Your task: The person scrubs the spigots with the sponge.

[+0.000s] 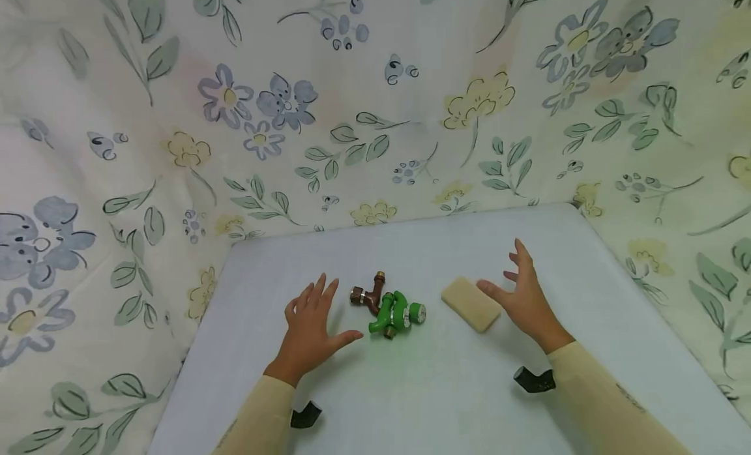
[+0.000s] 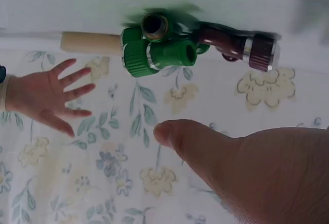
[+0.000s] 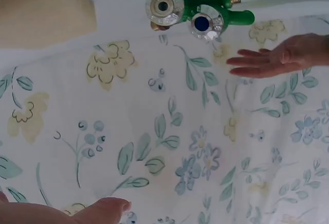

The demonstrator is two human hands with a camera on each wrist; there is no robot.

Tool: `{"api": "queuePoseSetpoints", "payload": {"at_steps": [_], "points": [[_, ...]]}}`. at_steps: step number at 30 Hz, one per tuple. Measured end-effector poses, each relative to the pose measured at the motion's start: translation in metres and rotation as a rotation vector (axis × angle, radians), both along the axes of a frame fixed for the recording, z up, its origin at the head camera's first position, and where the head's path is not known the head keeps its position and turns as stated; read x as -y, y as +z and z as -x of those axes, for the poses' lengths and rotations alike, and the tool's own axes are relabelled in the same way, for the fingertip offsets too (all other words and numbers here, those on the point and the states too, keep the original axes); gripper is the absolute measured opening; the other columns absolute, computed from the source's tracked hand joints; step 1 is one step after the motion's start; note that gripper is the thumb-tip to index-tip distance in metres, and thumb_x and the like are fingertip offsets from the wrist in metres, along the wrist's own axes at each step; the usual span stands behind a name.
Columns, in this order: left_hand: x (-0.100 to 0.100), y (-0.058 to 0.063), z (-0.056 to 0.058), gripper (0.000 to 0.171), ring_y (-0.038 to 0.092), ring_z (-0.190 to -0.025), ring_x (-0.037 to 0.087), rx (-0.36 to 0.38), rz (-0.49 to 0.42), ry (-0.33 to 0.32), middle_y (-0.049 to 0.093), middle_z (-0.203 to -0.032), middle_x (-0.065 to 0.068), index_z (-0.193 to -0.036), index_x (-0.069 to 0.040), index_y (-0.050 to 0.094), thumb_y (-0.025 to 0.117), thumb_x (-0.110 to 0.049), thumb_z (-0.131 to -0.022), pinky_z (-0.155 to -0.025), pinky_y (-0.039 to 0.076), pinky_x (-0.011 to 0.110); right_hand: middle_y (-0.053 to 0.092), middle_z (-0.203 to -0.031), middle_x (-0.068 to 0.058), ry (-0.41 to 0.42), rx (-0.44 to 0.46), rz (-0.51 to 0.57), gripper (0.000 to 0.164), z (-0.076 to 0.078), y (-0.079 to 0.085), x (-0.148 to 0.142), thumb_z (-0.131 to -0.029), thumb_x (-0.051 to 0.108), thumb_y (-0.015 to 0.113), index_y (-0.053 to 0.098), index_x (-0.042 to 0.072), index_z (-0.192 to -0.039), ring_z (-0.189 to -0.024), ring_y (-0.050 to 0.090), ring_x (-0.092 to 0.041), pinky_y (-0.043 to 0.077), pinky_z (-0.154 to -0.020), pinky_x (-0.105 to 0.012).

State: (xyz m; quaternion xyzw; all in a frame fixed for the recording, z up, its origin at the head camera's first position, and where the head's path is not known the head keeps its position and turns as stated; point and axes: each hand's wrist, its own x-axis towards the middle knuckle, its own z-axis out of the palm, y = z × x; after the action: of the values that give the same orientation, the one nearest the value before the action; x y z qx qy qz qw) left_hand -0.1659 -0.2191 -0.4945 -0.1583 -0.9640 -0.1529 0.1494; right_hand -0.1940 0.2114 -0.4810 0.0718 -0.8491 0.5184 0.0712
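Note:
Green plastic taps (image 1: pixel 400 311) with brass threaded ends lie bunched together near the middle of the white table. Against them rests a brown tap (image 1: pixel 373 298) of the same kind, its ribbed knob pointing left. To their right lies a pale yellow sponge-like rectangular block (image 1: pixel 471 304). My left hand (image 1: pixel 317 331) hovers left of the taps, fingers spread and thumb pointing toward them. Over at the block's right side is my right hand (image 1: pixel 525 298), fingers apart, its thumb overlapping the block's edge in the head view. Nothing is in either hand.
The white table (image 1: pixel 446 390) ends at a back edge beneath a floral curtain (image 1: pixel 375 148), which also hangs along both sides. A black curved piece (image 1: pixel 534 380) sticks out at the right wrist, and a similar black piece (image 1: pixel 306 414) at the left.

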Motion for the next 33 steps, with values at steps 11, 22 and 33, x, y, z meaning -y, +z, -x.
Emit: {"api": "queuePoseSetpoints", "payload": {"at_steps": [11,22,33], "points": [[-0.048,0.009,0.011,0.084,0.038,-0.132,0.023,0.169,-0.65,-0.2,0.029,-0.152,-0.008,-0.152,-0.031,0.019,0.07,-0.045,-0.086,-0.1,0.037,0.052,0.026,-0.148,-0.017,0.033,0.159,0.045,0.103,0.006,-0.015,0.022,-0.083,0.051,0.07,-0.008,0.041,-0.15,-0.128,0.036,-0.04,0.04,-0.091,-0.06],[-0.081,0.005,0.02,0.08,0.046,-0.124,0.03,0.254,-0.852,-0.32,0.039,-0.145,-0.005,-0.151,-0.032,0.021,0.07,-0.034,-0.089,-0.097,0.04,0.05,0.043,-0.132,-0.016,-0.041,0.083,-0.257,0.119,0.019,-0.047,0.048,-0.067,0.068,0.074,0.009,0.019,-0.154,-0.109,0.044,-0.034,0.042,-0.077,-0.051],[-0.094,-0.017,0.032,0.075,0.052,-0.117,0.02,0.349,-0.68,-0.379,0.057,-0.127,-0.003,-0.146,-0.037,0.032,0.073,-0.042,-0.084,-0.1,0.04,0.046,0.05,-0.113,-0.021,-0.082,-0.085,-0.529,0.076,0.023,-0.066,0.055,-0.075,0.042,0.077,0.049,0.001,-0.133,-0.098,0.043,-0.038,0.039,-0.066,-0.049]]}}
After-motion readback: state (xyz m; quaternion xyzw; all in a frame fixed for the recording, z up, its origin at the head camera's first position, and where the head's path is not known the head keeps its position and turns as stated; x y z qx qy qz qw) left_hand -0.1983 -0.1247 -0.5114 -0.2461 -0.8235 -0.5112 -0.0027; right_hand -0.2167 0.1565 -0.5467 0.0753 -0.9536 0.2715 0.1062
